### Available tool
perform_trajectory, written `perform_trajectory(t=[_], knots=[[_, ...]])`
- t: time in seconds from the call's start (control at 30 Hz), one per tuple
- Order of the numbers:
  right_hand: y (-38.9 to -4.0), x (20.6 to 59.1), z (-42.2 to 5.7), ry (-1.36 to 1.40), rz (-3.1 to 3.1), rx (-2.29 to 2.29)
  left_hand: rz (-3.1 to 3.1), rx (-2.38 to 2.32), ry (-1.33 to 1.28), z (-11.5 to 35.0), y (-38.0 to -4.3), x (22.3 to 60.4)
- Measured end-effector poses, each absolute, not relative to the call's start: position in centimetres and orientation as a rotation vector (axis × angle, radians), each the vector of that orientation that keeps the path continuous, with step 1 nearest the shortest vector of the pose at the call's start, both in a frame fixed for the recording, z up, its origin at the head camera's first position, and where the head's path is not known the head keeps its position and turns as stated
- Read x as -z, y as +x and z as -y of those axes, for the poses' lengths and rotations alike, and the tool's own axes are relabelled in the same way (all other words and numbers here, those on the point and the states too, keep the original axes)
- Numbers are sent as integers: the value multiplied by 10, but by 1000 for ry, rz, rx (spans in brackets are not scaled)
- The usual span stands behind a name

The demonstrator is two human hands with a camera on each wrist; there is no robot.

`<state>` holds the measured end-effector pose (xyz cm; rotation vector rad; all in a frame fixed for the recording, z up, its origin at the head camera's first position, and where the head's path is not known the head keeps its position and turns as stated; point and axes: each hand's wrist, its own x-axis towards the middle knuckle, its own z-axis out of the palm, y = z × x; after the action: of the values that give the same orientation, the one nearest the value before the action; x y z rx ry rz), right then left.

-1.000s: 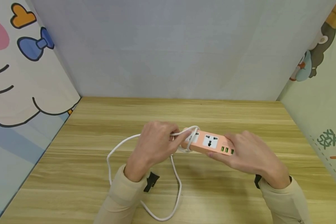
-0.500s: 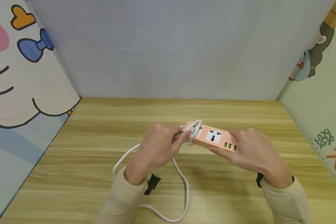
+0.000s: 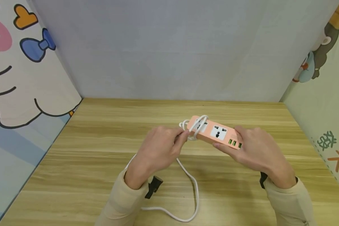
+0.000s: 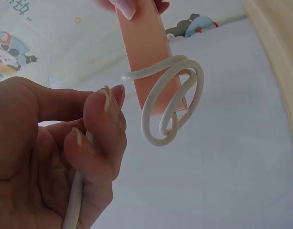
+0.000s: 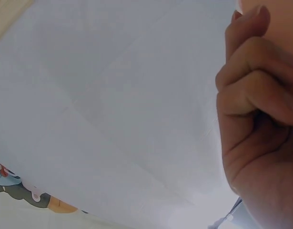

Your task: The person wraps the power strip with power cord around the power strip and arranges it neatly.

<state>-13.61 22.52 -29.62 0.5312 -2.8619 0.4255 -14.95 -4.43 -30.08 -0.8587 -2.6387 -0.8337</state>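
Observation:
A pink power strip [image 3: 207, 133] with white sockets and green USB ports is held above the table, tilted down to the right. My right hand [image 3: 258, 152] grips its USB end, fingers curled under it in the right wrist view. White cord [image 4: 172, 100] loops around the far left end of the strip. My left hand [image 3: 161, 153] pinches the cord just left of that end, and the cord runs through its curled fingers in the left wrist view. Below the left hand, a slack length of cord [image 3: 196, 188] hangs in a curve; part of it is hidden behind the left forearm.
The wood-grain table [image 3: 115, 125] lies beneath both hands. A pale grey cloth wall [image 3: 169, 53] stands behind it, with cartoon-printed panels at the left [image 3: 31, 94] and right [image 3: 322, 103]. Black wrist mounts [image 3: 153, 186] show by the sleeves.
Both hands have lifted the strip slightly, away and to the right. The left hand, still pinching the cord, has moved to just beside the strip's end. The slack curve of cord has shifted right.

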Motion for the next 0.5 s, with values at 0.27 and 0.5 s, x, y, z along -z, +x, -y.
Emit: perform_trajectory(t=[0.27,0.5], knots=[[-138,298,-226,534,2716,-448,2628,825,-762,43,-148,298],[-141,300,-227,509,2655,-466,2615,771,-634,43,-149,298]])
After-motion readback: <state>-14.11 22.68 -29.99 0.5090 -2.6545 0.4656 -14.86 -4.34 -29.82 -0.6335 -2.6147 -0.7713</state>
